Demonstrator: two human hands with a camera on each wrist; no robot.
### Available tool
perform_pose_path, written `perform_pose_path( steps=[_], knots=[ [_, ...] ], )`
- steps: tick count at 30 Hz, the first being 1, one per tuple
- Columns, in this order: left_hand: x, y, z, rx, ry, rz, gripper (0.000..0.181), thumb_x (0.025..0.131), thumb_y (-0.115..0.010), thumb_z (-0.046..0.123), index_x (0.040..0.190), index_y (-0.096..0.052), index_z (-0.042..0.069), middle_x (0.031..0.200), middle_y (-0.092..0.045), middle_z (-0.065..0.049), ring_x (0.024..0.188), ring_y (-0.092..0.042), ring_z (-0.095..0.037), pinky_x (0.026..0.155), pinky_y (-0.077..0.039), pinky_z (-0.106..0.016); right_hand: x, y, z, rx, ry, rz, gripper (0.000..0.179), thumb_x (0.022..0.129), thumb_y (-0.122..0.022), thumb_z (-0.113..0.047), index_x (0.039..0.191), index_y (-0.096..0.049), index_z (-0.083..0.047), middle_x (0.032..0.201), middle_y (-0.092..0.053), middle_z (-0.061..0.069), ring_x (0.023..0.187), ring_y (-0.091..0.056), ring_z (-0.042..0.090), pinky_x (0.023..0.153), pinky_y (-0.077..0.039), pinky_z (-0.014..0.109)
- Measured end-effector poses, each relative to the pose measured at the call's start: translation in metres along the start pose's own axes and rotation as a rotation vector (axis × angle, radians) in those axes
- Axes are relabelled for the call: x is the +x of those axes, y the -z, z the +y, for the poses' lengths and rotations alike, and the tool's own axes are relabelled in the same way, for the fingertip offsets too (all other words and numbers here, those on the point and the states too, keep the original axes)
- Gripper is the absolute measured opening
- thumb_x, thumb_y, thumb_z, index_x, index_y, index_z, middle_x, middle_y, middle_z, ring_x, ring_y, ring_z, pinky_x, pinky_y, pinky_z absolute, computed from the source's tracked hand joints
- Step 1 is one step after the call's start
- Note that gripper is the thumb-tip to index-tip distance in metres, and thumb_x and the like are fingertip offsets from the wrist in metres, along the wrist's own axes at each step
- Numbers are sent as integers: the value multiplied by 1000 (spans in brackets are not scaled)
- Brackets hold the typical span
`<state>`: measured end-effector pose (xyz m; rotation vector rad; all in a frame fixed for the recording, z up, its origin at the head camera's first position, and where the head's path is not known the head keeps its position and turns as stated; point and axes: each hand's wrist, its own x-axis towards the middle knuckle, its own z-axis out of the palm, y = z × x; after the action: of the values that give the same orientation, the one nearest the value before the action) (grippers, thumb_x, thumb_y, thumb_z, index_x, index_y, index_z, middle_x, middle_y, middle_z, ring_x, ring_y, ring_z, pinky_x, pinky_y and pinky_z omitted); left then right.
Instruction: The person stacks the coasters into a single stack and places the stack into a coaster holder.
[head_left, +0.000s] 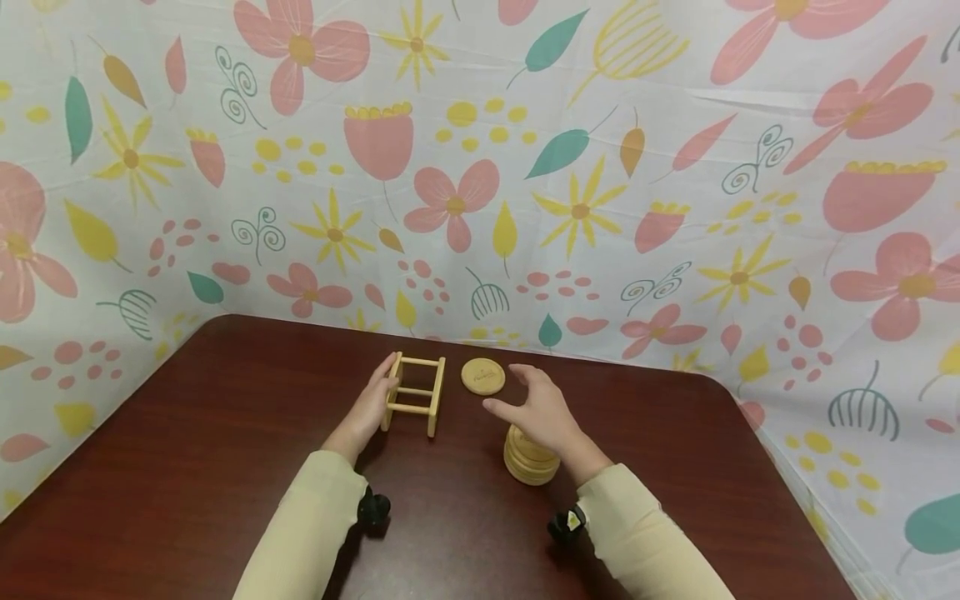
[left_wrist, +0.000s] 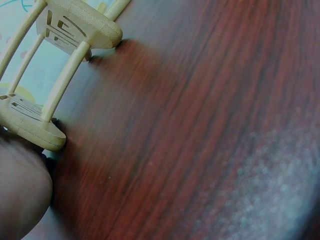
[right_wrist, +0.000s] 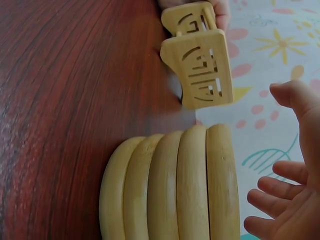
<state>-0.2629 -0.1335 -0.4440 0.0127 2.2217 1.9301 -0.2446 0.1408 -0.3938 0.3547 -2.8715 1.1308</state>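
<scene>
My left hand (head_left: 369, 408) grips the left side panel of a small wooden coaster rack (head_left: 414, 409). The rack has two panels joined by thin rods, and cut-out slots show in its near panel (right_wrist: 197, 70) in the right wrist view. To its right, a round wooden coaster (head_left: 483, 377) with dark marking lies flat on the table. Nearer me stands a stack of several coasters (head_left: 531, 471). Over the stack, my right hand (head_left: 546, 412) hovers with thumb and fingers spread apart, holding nothing. The stack's rounded edges (right_wrist: 165, 185) fill the lower middle of the right wrist view.
Everything stands on a dark reddish-brown wooden table (head_left: 187, 467). A white cloth (head_left: 465, 192) with flowers and leaves hangs behind the table's back edge and along its sides. Each wrist wears a black strapped device (head_left: 372, 508) below a pale yellow sleeve (head_left: 303, 525).
</scene>
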Motion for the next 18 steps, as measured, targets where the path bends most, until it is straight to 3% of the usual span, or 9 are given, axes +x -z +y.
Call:
perform_pose_path(
  steps=[18],
  knots=[
    [2, 1, 0, -5, -3, -2, 56, 100, -25, 25, 153, -8, 30, 160, 0, -5, 146, -7, -34, 111, -11, -63, 17, -17, -13, 28, -29, 51, 82, 76, -73, -48, 140, -42, -7, 140, -46, 13, 129, -44, 29, 103, -39, 47]
  ],
)
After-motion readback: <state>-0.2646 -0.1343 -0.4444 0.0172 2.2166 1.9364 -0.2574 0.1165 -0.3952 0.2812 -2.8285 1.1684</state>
